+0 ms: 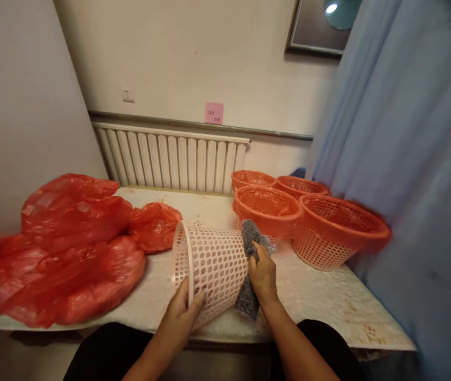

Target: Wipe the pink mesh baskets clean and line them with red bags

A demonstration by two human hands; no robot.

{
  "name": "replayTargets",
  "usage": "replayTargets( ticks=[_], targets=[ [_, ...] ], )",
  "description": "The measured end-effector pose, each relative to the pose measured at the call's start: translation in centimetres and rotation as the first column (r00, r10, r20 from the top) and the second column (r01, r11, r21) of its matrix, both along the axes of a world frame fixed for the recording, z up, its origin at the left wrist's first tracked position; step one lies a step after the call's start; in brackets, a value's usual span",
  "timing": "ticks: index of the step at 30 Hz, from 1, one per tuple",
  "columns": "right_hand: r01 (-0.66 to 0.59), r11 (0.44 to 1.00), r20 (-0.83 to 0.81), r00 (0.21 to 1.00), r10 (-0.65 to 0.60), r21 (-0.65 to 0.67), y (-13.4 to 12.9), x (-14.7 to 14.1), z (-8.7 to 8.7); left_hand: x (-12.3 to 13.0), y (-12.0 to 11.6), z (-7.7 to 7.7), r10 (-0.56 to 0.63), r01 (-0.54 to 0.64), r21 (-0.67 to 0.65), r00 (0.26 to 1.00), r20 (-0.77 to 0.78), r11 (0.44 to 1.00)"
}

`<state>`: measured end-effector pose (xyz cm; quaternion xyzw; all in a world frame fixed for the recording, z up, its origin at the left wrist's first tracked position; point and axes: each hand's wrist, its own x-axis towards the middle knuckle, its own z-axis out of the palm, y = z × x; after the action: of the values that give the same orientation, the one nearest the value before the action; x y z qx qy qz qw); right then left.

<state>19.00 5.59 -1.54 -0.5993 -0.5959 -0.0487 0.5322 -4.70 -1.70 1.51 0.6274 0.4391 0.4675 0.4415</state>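
A pale pink perforated plastic wastebasket (219,259) lies tipped on its side above the table's front part, its mouth facing left. My left hand (181,315) grips its rim, thumb outside and fingers toward the inside. At the basket's bottom end, my right hand (263,272) presses a grey fuzzy cloth (248,301) against the base. The cloth hangs down below the hand and sticks up above it. Part of the base is hidden behind cloth and fingers.
Several wastebaskets lined with red bags, one of them a front basket (324,248), stand at the right by a blue curtain (419,174). Crumpled red plastic bags (78,254) heap up on the left of the cloth-covered table (308,301). A radiator (173,156) runs along the wall behind.
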Motion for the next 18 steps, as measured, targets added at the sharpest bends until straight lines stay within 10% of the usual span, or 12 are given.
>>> replayTargets(
  ticks=[5,12,18],
  targets=[
    [-0.038,0.998,0.084,0.996,0.033,0.059,-2.0,-2.6,-0.7,0.9,0.8,2.5,0.086,-0.081,-0.075,0.994,0.064,0.994],
    [-0.435,0.897,0.404,0.837,0.37,0.081,-8.2,-8.2,2.1,0.9,-0.1,-0.4,0.02,-0.02,0.004,0.998,0.056,1.0],
    [-0.457,0.888,0.441,0.809,0.389,0.055,-8.9,-8.9,3.3,0.5,-1.4,-2.7,0.011,-0.011,-0.001,1.0,0.009,1.0]
  ],
)
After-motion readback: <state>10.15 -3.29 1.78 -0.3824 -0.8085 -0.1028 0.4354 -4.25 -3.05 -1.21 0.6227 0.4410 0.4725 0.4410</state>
